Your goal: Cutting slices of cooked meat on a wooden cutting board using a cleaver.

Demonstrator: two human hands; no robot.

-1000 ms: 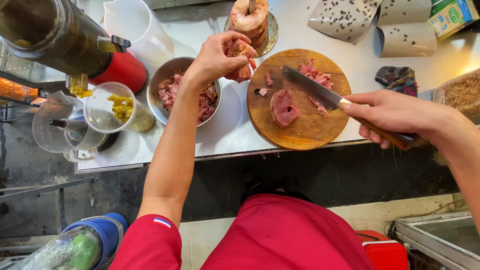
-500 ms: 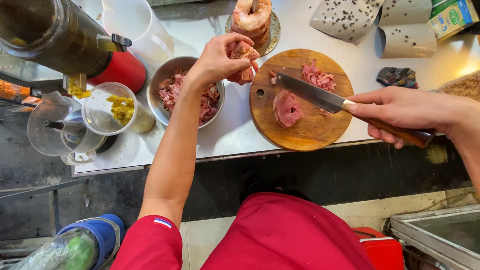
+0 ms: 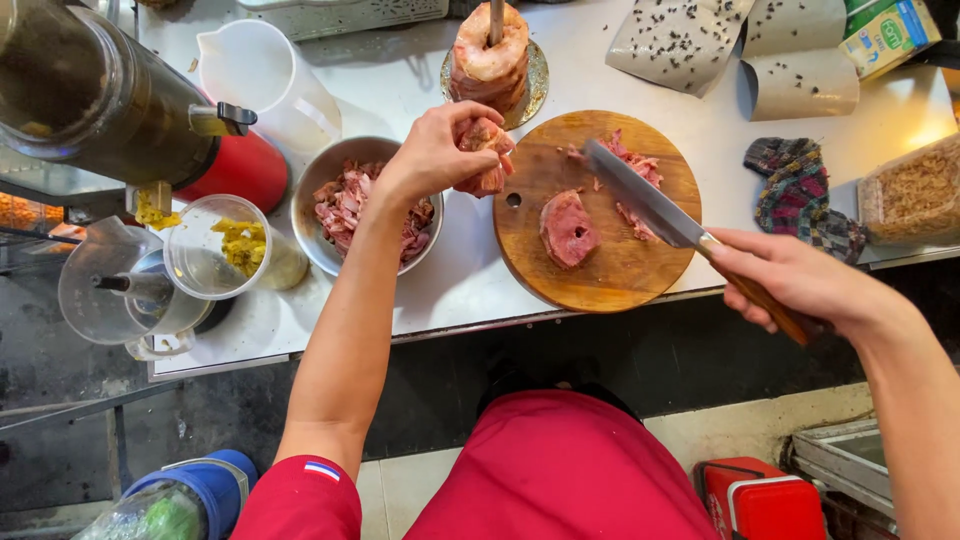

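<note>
My left hand [image 3: 432, 152] holds a chunk of raw pink meat [image 3: 487, 157] just above the left edge of a round wooden cutting board [image 3: 610, 272]. My right hand [image 3: 800, 281] grips the wooden handle of a cleaver [image 3: 643, 196], whose blade is angled over the board's right half. On the board lie a round meat slice with a hole [image 3: 567, 228] and a small pile of cut meat [image 3: 632, 170]. To the left of the board stands a metal bowl [image 3: 308, 236] full of sliced meat. Behind the board, stacked meat rings sit on a skewer [image 3: 488, 57] over a small metal plate.
A large dark jar with a red base [image 3: 110, 100], a clear jug [image 3: 262, 72] and plastic cups with yellow paste [image 3: 222, 255] stand at the left. A knitted cloth [image 3: 800, 195], speckled paper sheets [image 3: 690, 40], a bag of fried bits [image 3: 915, 200] and a carton [image 3: 892, 35] lie at the right.
My left hand has stayed beside the bowl with the meat chunk. My right hand has kept the cleaver over the board with only small shifts; the view has moved slightly.
</note>
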